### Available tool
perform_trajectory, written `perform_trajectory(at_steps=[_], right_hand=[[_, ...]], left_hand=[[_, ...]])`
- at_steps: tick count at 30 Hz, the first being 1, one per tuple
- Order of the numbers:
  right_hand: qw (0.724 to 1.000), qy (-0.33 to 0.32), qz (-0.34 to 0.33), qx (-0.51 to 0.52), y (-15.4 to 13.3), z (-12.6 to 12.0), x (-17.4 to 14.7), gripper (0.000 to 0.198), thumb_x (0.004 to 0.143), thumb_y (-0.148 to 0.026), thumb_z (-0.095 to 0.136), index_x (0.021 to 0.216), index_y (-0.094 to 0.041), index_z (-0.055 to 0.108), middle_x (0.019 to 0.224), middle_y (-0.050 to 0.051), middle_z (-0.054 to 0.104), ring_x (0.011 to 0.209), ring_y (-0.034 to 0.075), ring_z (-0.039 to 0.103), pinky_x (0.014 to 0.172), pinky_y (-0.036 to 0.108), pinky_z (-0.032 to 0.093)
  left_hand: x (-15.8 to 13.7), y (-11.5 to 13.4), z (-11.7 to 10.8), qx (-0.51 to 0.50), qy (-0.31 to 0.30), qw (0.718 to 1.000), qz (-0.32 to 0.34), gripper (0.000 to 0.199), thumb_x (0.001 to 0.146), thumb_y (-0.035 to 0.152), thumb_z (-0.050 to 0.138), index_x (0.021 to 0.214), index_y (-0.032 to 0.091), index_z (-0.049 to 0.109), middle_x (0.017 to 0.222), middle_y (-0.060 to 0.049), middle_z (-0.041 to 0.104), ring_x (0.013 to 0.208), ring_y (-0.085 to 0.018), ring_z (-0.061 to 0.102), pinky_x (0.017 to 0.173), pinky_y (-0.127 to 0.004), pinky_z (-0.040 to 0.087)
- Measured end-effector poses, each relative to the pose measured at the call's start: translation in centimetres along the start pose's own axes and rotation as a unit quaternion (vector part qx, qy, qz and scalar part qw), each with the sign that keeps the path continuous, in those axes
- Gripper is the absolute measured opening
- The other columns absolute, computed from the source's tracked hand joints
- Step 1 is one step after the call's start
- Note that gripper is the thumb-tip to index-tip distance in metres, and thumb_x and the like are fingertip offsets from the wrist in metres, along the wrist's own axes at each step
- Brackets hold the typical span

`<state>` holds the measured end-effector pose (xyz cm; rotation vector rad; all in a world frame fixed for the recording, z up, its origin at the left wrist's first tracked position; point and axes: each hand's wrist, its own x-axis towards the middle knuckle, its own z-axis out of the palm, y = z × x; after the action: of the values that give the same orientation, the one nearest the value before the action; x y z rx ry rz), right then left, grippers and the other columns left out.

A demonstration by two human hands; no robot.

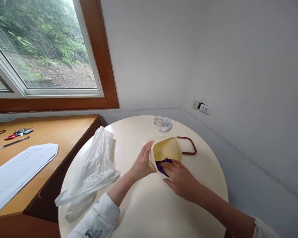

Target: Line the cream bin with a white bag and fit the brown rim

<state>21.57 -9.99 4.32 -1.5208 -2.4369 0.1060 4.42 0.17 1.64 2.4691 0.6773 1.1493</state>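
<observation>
A cream plastic container (168, 148) is tilted on the round table, its open mouth facing me and its inside yellowish. My left hand (146, 160) grips its left side, thumb below and fingers over the upper edge. Inside the near wall lies a purple cloth (160, 164). My right hand (178, 177) presses that cloth against the wall with its fingertips, thumb outside the rim. Just right of the container rests a brown rounded-rectangular rim (194, 145), partly hidden behind it; whether it belongs to a lid I cannot tell.
A crumpled white plastic bag (96, 165) covers the left of the round table (149, 211). At the back sits a wadded whitish piece (164, 124). The wooden desk (72, 129) on the left bears papers (22, 168) and small tools. White walls and a socket (205, 108) stand behind.
</observation>
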Motion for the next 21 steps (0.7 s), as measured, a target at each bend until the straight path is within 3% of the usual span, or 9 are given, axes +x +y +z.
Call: perform_trajectory(at_steps=[5,8,10,12,15,18,21], right_hand=[[0.987,0.077,-0.043,-0.137,4.3,1.6,0.0,0.035,0.085,-0.008,0.035,0.114,-0.009,0.054,0.108,0.013,0.063,0.109,0.02,0.052,0.105,0.042,0.026],[0.976,0.106,-0.105,-0.157,5.1,1.9,0.1,0.038,0.084,-0.002,0.029,0.109,-0.009,0.057,0.104,0.012,0.065,0.101,0.02,0.056,0.102,0.04,0.031],[0.979,0.114,-0.107,-0.133,4.7,1.9,0.4,0.037,0.085,-0.004,0.029,0.108,-0.01,0.057,0.098,0.012,0.066,0.092,0.02,0.059,0.093,0.038,0.038],[0.985,0.118,-0.075,-0.098,3.7,1.9,0.8,0.033,0.087,-0.008,0.03,0.105,-0.01,0.058,0.086,0.012,0.067,0.08,0.019,0.06,0.08,0.035,0.044],[0.99,0.123,-0.017,-0.069,1.9,1.9,1.8,0.029,0.088,-0.014,0.032,0.092,-0.01,0.061,0.069,0.009,0.064,0.064,0.018,0.057,0.065,0.031,0.041],[0.99,0.129,0.013,-0.051,0.1,2.2,2.8,0.026,0.085,-0.013,0.035,0.092,-0.011,0.06,0.068,0.008,0.064,0.062,0.017,0.056,0.06,0.029,0.038],[0.991,0.13,0.021,-0.019,-1.4,2.6,3.6,0.03,0.081,-0.01,0.038,0.104,-0.012,0.057,0.074,0.008,0.065,0.064,0.017,0.056,0.06,0.027,0.038]], left_hand=[[1.5,0.1,-2.6,-0.014,-0.057,0.998,-0.005,0.102,0.053,0.019,0.074,0.137,0.023,0.016,0.136,-0.014,0.031,0.126,-0.032,0.031,0.098,-0.047,0.038],[2.3,0.2,-4.0,-0.014,-0.106,0.994,-0.018,0.104,0.053,0.017,0.074,0.138,0.024,0.015,0.138,-0.012,0.03,0.125,-0.03,0.034,0.097,-0.042,0.042],[2.3,0.1,-4.5,-0.006,-0.113,0.993,-0.03,0.1,0.057,0.02,0.072,0.139,0.025,0.014,0.141,-0.011,0.028,0.127,-0.029,0.033,0.099,-0.041,0.04],[1.8,-0.1,-4.4,0.005,-0.086,0.995,-0.046,0.089,0.067,0.024,0.067,0.139,0.026,0.015,0.142,-0.009,0.029,0.129,-0.027,0.031,0.103,-0.043,0.035],[0.3,-0.3,-2.8,0.024,-0.032,0.997,-0.064,0.081,0.075,0.027,0.061,0.139,0.026,0.011,0.143,-0.011,0.028,0.131,-0.026,0.027,0.107,-0.048,0.024],[-1.4,-0.5,-0.6,0.054,0.028,0.997,-0.055,0.1,0.07,0.031,0.067,0.139,0.022,-0.004,0.144,-0.019,0.019,0.134,-0.032,0.016,0.106,-0.057,0.015],[-2.4,-0.8,1.3,0.09,0.093,0.991,-0.045,0.112,0.064,0.03,0.071,0.138,0.021,-0.012,0.143,-0.024,0.011,0.133,-0.038,0.009,0.101,-0.063,0.017]])
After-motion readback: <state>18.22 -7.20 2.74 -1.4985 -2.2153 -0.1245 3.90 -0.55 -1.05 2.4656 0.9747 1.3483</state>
